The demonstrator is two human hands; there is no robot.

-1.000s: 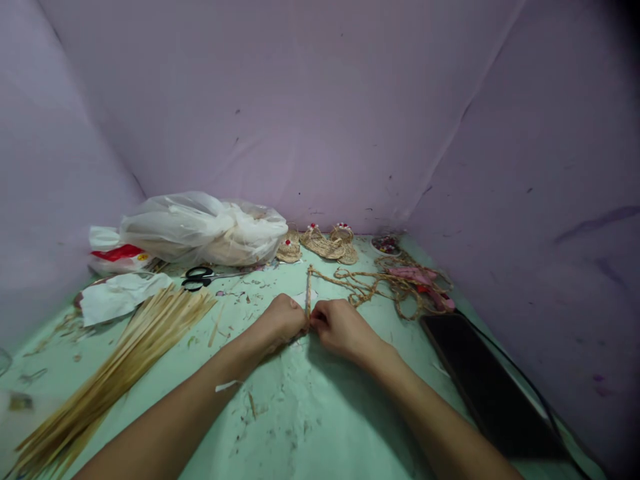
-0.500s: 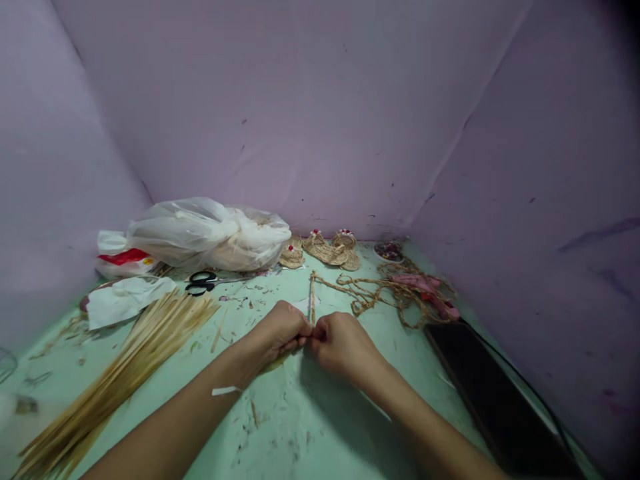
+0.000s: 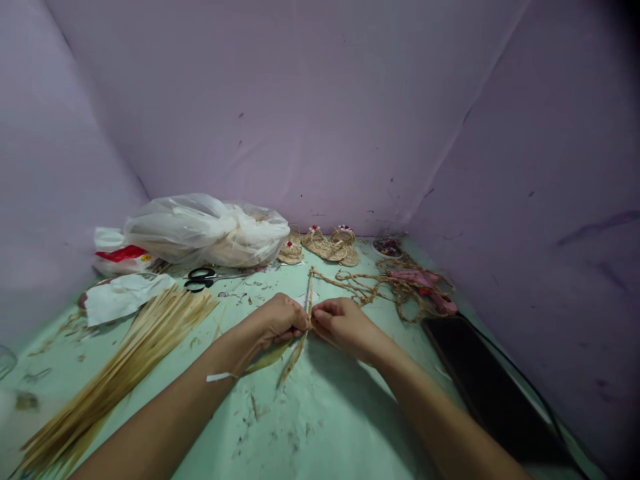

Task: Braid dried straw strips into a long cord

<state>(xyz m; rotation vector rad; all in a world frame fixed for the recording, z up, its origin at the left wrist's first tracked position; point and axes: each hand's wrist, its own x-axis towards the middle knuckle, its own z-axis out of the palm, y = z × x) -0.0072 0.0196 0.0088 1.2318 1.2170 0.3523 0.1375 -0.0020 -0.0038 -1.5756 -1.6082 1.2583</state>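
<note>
A braided straw cord (image 3: 310,293) runs from a fixed point on the table toward me, its near end between my two hands. My left hand (image 3: 284,317) is closed, pinching the cord's near end from the left. From the right, my right hand (image 3: 343,323) closes thumb and forefinger on strands at the same spot. Loose flat straw strands (image 3: 294,359) hang out below the fingers toward me. Past its far point the braid bends right into a loose tangle of finished cord (image 3: 370,287).
Left lies a bundle of straw strips (image 3: 120,373), with scissors (image 3: 201,279), white cloth (image 3: 125,299) and a stuffed plastic bag (image 3: 205,230) behind. Small woven slippers (image 3: 325,247) and a bowl of beads (image 3: 387,248) stand by the wall. A dark flat slab (image 3: 493,387) lies right.
My hands have parted slightly at the fingertips, the right one shifting a little up. Loose strands now show below the fingers. The view has moved slightly.
</note>
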